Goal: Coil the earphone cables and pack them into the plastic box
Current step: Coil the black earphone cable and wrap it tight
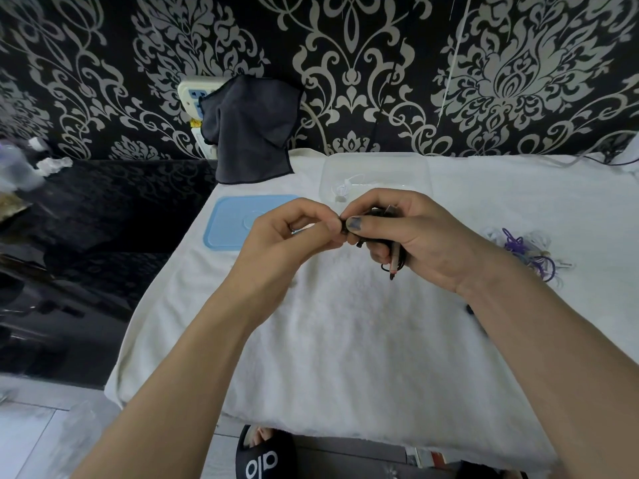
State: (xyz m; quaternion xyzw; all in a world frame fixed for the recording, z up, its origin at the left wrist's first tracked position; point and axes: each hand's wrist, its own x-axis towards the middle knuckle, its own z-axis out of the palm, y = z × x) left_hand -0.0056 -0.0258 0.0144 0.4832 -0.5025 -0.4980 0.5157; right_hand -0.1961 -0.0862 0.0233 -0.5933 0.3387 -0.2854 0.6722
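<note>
My right hand (pixel 415 236) grips a bundle of black earphone cable (pixel 394 262), with a plug end and a loop hanging below the fingers. My left hand (pixel 294 233) pinches the cable's end right beside the right thumb. Both hands hover above the white towel (pixel 345 340). Behind them stands the clear plastic box (pixel 375 167), open, with a white earphone (pixel 342 191) inside. Its blue lid (pixel 231 223) lies flat to the left. A tangle of purple and white earphone cables (pixel 529 250) lies on the towel to the right.
A dark cloth (pixel 250 133) hangs over a wall socket at the back left. A black glossy surface (pixel 103 219) adjoins the towel's left edge. A black slipper (pixel 262 458) shows on the floor below the front edge. Thin cables run along the back right.
</note>
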